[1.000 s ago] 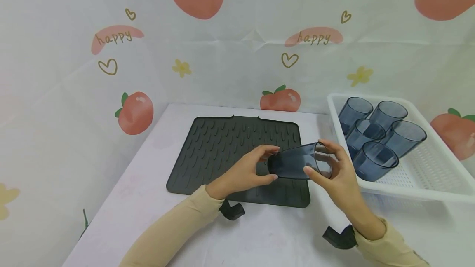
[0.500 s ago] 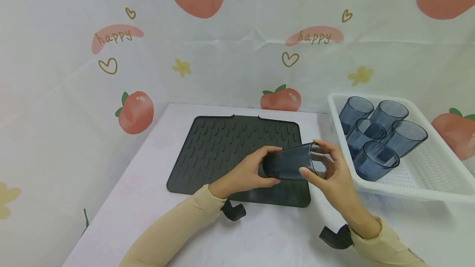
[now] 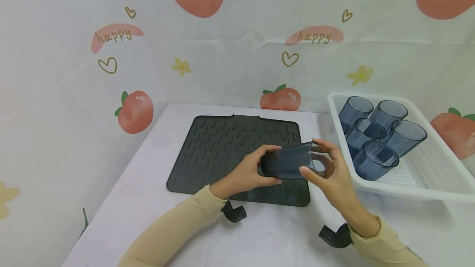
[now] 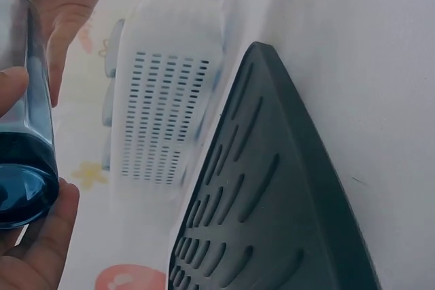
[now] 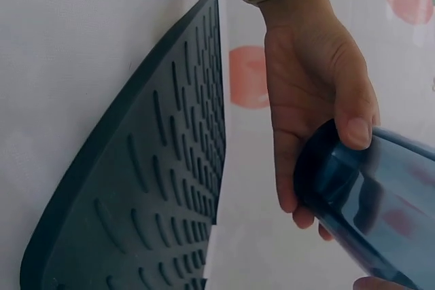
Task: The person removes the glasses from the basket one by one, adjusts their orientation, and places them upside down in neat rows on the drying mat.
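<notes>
Both hands hold one blue-tinted drinking glass (image 3: 287,162) on its side, raised over the right part of a dark ribbed drying mat (image 3: 230,147). My left hand (image 3: 250,170) grips the thick base end, thumb and fingers on opposite sides. Around the rim end curl the thumb and fingers of my right hand (image 3: 332,172). In the left wrist view the base of the glass (image 4: 27,181) points down toward the left fingers. The right wrist view has the left thumb lying on the side of the glass (image 5: 394,195) near its base.
A white perforated basket (image 3: 434,176) stands to the right. Several similar blue glasses (image 3: 375,160) lean upright together in its left part. Behind the table hangs a white cloth (image 3: 230,77) printed with fruit and hearts.
The glass and the right hand have shifted slightly left, and the left fingers now reach further along the base. Over the last half second hardly anything moves.
</notes>
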Tool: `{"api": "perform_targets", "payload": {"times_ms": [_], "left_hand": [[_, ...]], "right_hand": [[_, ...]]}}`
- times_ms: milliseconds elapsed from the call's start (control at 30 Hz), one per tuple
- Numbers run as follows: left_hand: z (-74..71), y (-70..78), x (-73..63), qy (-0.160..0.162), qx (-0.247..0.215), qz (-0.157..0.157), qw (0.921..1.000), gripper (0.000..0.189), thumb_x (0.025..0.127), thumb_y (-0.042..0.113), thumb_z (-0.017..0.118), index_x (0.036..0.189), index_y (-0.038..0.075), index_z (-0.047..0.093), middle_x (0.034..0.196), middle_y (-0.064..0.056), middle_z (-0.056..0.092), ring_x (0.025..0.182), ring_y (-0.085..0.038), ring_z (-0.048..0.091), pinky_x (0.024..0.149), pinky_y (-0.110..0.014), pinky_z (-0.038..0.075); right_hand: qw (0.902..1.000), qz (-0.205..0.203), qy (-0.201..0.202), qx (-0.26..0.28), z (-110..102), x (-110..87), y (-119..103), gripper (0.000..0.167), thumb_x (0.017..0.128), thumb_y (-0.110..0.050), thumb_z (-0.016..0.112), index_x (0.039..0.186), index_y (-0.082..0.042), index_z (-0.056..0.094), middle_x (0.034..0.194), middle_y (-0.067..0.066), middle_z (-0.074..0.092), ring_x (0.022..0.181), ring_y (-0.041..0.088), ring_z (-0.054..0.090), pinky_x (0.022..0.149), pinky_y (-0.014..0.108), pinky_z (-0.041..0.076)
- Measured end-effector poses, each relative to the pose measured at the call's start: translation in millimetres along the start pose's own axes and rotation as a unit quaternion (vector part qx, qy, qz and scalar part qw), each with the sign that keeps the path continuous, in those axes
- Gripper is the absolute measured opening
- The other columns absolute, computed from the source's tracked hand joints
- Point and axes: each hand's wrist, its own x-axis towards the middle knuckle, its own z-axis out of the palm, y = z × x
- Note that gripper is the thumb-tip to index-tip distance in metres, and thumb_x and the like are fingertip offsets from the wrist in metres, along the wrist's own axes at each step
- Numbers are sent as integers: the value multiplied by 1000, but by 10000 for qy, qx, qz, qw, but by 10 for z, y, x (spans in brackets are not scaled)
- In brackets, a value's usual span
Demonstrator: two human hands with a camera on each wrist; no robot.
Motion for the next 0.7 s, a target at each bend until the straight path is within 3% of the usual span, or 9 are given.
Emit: {"api": "perform_targets", "payload": {"times_ms": [367, 700], "left_hand": [[-8, -17, -26, 211, -389, 93, 9990, 75, 74, 12, 85, 137, 18, 45, 132, -2, 53, 106, -15, 58, 87, -26, 54], [-57, -2, -61, 467, -676, 264, 9963, 72, 72, 6, 85, 135, 16, 50, 130, -3, 55, 105, -13, 60, 87, -29, 55]], "right_hand": [[9963, -45, -271, 813, -51, 20, 13, 67, 79, 20, 60, 138, -6, 41, 122, 6, 43, 108, 12, 52, 79, 15, 54], [9932, 264, -645, 937, -123, 24, 17, 71, 79, 18, 64, 139, -12, 40, 121, 5, 44, 104, 10, 55, 78, 17, 54]]}}
